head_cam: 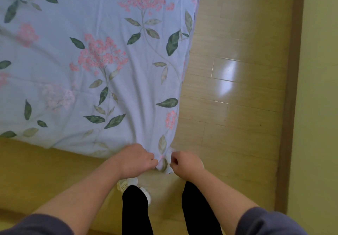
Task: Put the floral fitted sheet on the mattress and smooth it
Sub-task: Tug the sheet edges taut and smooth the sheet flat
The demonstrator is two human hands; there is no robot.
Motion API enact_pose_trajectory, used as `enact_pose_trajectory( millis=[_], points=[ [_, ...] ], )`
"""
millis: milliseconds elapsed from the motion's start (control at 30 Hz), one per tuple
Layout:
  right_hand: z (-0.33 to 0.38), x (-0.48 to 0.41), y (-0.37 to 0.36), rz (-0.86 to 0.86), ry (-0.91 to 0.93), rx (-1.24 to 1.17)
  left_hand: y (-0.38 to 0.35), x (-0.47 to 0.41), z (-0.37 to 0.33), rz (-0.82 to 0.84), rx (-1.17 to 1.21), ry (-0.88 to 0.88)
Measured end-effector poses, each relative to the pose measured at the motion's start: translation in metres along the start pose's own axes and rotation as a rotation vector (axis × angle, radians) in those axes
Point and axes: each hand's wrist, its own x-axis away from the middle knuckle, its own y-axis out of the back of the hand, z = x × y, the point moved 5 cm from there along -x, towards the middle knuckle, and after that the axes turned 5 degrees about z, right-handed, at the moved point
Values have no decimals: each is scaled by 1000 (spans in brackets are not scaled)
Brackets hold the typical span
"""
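A person is gripping the near corner of the floral fitted sheet (109,55) with both hands. The left hand (136,158) and right hand (185,161) are working just beside each other, their fingers (152,157) curled and pinching the bunched fabric between them. The sheet, pale blue with pink flower clusters and green leaves, is lying spread over the bed. Creases are fanning out from the pinched corner, and its right edge is hanging beside the wooden floor (237,88).

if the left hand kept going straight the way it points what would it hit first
The left hand points at the bunched sheet corner it grips; just beyond lies the right hand, though depth is unclear.
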Motion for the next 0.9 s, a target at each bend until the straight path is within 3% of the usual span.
enact_pose_trajectory(
  millis=[167, 267, 333, 433, 600, 667, 767, 833, 900],
  points=[
    [14, -5, -12, 71, -49, -84, -14, -9, -8, 126, 102, 32],
    [26, -7, -18, -37, -102, -156, -3, -8, -16, -6, 213, 35],
    [19, -2, -24, -70, -87, -48, -1, -6, -38, -22, 78, -127],
    [6, 3, -25, -58, -55, 139, -13, 3, -52, -66, -32, -143],
    [11, 1, -20, 23, -44, 250, -24, 39, -14, -108, 95, 84],
    [13, 0, -18, 26, -46, 275, -32, 48, 8, -90, 262, 277],
    [16, -5, -20, 5, -67, 280, -62, 51, 14, 119, 777, 653],
    [19, -7, -23, -11, -83, 275, -89, 50, 3, 125, 1416, 869],
    [24, -11, -25, -8, -96, 267, -108, 52, -6, -110, 2032, 1128]
  ],
)
